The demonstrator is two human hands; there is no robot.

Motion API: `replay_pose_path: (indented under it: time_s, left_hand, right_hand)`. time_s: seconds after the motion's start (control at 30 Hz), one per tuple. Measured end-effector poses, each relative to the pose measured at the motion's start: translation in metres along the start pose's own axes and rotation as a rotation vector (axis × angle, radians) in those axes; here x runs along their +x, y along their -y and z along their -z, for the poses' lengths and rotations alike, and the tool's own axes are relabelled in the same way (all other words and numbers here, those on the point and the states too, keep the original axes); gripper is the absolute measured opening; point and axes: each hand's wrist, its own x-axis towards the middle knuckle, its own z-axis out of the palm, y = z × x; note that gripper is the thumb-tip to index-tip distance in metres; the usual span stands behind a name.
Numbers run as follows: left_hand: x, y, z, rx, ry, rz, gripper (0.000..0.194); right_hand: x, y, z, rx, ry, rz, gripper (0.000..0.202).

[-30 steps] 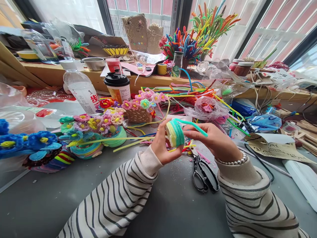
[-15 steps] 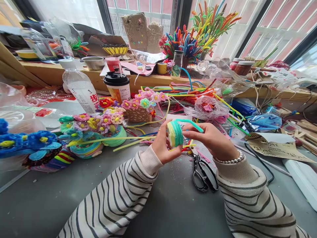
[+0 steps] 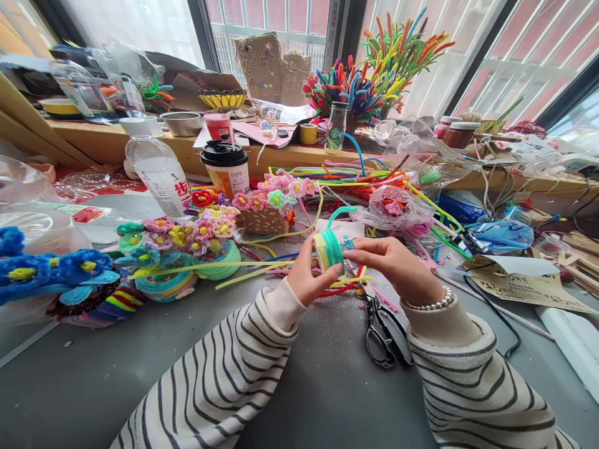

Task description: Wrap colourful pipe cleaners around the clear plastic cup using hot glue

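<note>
My left hand (image 3: 306, 274) is closed around a small round piece wound with yellow and teal pipe cleaner (image 3: 331, 249), thumb in front and fingers behind. From its top a loose teal pipe cleaner end (image 3: 339, 213) curls up and to the right. The fingertips of my right hand (image 3: 393, 262) press together against the right side of the same piece. Below the right hand, black-handled scissors (image 3: 384, 333) lie on the grey table. Yellow pipe cleaners (image 3: 253, 277) stretch out to the left of my left hand.
Pipe-cleaner flower pots (image 3: 218, 249) stand on the left, near a plastic bottle (image 3: 161, 171) and a lidded coffee cup (image 3: 228, 171). Behind my hands lies a heap of pipe cleaners and plastic wrap (image 3: 393, 202). A brown paper bag (image 3: 519, 284) is at the right.
The loose teal end, which stretched right over my right hand's fingers, now stands up off the top of the wound piece. My right fingertips rest against its side. The view shifted slightly.
</note>
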Motion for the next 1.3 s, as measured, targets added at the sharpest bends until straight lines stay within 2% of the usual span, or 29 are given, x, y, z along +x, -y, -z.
replay_pose_path:
  time_s: [0.1,0.17,0.4,0.7,1.07,1.3]
  left_hand:
    - [-0.0013,-0.0055,-0.0003,-0.153,0.011,0.141,0.085]
    - [-0.0021,-0.0082,-0.0012,-0.167,-0.020,0.145,0.089]
    - [-0.0017,-0.0100,-0.0027,-0.094,-0.044,0.187,0.087]
    - [-0.0014,-0.0081,-0.0029,-0.055,-0.052,0.156,0.084]
    - [-0.0017,-0.0116,0.0014,0.001,0.017,0.176,0.086]
    - [-0.0004,-0.0059,0.0005,0.031,-0.024,0.149,0.088]
  right_hand:
    - [0.0013,-0.0024,0.0007,0.064,-0.030,-0.006,0.021]
    - [0.0021,-0.0039,0.0013,0.084,-0.041,-0.009,0.025]
    - [0.0009,-0.0052,0.0035,0.137,-0.016,-0.015,0.025]
    - [-0.0011,-0.0032,0.0049,0.133,-0.006,-0.006,0.024]
    - [-0.0010,-0.0014,0.0029,0.123,-0.019,-0.023,0.023]
    - [-0.0012,-0.0017,0.0034,0.105,-0.031,-0.038,0.024]
